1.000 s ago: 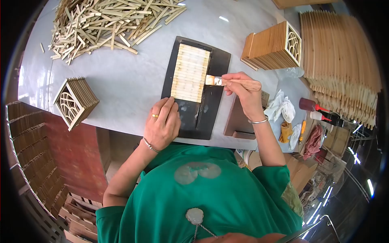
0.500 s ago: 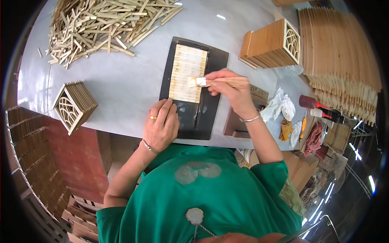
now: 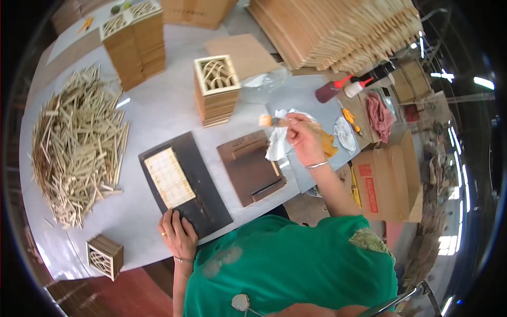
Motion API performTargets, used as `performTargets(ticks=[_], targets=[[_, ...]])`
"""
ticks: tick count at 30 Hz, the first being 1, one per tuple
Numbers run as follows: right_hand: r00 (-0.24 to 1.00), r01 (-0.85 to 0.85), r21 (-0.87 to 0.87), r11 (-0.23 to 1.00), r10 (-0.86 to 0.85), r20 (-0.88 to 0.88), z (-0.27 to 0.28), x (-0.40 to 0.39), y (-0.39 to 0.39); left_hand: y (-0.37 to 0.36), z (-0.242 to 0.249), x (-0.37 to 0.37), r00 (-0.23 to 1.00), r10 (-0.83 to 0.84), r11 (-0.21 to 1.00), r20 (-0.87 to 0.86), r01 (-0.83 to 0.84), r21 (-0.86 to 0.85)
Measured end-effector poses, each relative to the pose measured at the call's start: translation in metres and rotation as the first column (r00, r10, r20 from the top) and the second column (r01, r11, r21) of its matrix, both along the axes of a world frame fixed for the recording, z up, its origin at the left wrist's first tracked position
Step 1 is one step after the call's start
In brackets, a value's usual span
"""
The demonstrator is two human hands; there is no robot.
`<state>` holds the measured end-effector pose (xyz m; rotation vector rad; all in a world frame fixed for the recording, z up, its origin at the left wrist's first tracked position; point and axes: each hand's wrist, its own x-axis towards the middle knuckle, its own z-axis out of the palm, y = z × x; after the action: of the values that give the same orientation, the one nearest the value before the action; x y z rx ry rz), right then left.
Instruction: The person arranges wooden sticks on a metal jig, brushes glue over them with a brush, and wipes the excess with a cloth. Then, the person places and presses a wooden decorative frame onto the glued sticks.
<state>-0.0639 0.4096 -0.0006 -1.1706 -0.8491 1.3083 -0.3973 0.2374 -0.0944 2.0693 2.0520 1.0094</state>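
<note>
My right hand (image 3: 306,141) grips a flat brush (image 3: 266,121) with pale bristles, raised over the white cloths (image 3: 277,145) on the right side of the table. Fingers of my left hand (image 3: 178,233) lie stretched out on a black board (image 3: 206,208), touching the lower end of a panel of pale wooden strips (image 3: 169,177). The strips lie side by side on the board, with yellowish-brown edges. Between the two hands rests a brown board (image 3: 240,169) with raised bars near its ends.
Loose wooden sticks (image 3: 79,148) form a large pile at left. Stacks of lattice-patterned pieces stand near left (image 3: 105,257), behind the boards (image 3: 216,90) and far left (image 3: 134,50). Red-capped bottles (image 3: 328,92), an orange-handled tool (image 3: 351,120) and a pink cloth (image 3: 381,117) lie right.
My right hand has lifted the brush off the strip panel and carried it right, over the cloths. The view has turned right. My left hand stays at the panel's lower end.
</note>
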Motion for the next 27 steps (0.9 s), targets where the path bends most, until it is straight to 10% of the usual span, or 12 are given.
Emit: performTargets(ticks=[4,19,25,27], targets=[[0.939,0.166,0.021,0.986,-0.152,-0.310,-0.008,0.083,0.012,-0.002,-0.004,0.001,1.000,0.022,1.000,0.003,-0.022,0.005],[0.909,0.264,-0.039,0.964,-0.262,-0.324,-0.089,0.123,0.155,-0.008,-0.013,-0.003,0.997,0.069,0.996,-0.035,-0.071,-0.063],[0.937,0.302,-0.040,0.952,-0.304,-0.172,-0.117,0.131,0.174,-0.011,-0.009,-0.003,0.993,0.058,0.995,-0.101,-0.065,-0.073],[0.943,0.290,-0.063,0.955,-0.274,0.188,-0.114,0.138,0.165,-0.007,-0.011,-0.004,0.992,0.051,0.997,-0.117,-0.056,-0.045]])
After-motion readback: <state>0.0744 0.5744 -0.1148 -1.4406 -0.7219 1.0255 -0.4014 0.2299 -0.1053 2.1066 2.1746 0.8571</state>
